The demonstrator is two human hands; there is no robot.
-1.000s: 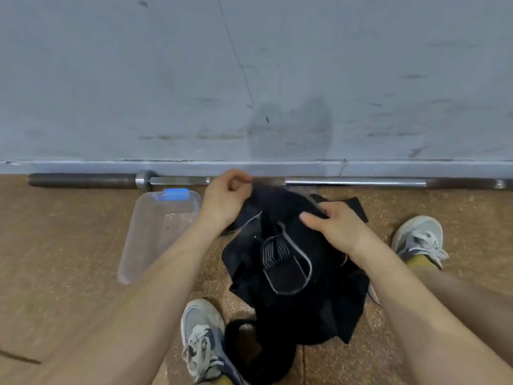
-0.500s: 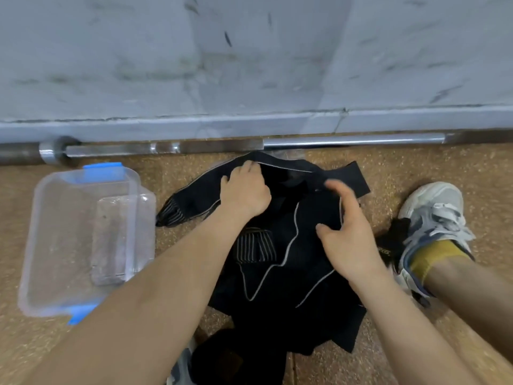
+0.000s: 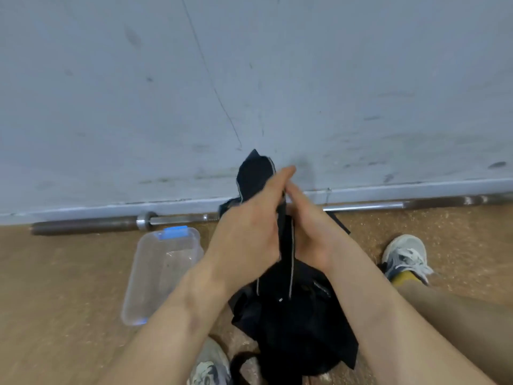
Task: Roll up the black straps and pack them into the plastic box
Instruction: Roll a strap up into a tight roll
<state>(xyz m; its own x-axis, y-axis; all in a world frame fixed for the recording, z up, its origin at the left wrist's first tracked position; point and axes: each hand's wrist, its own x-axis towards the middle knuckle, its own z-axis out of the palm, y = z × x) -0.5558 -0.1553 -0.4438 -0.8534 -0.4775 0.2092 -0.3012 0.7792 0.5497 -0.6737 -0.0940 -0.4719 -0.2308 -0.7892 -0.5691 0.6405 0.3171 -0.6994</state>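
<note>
**Strap pressed between both hands, above the pile**

One black strap is raised off the floor and runs upright between the two hands. Its upper end pokes out above the fingers as a folded flap. Its lower part drops into the pile of black straps heaped on the floor between the person's feet.

Left hand: back toward the camera, fingers nearly straight and pointing up, flat against the strap. Right hand: fingers also nearly straight, palm pressed to the strap's other side. The thumbs are hidden and the frame is motion-blurred.

Strap material: flat dark webbing with a thin pale edge line, soft and creased. The pile is crumpled, and a loop sticks out at its near edge.

Plastic box: clear, rectangular, rounded corners, blue clip at its far end. It lies on the floor just left of the left forearm, which covers its near right corner.

Surroundings: a steel barbell lies along the base of a scuffed grey wall, partly hidden behind the hands. The floor is brown and speckled. A grey sneaker sits to the right.
</note>
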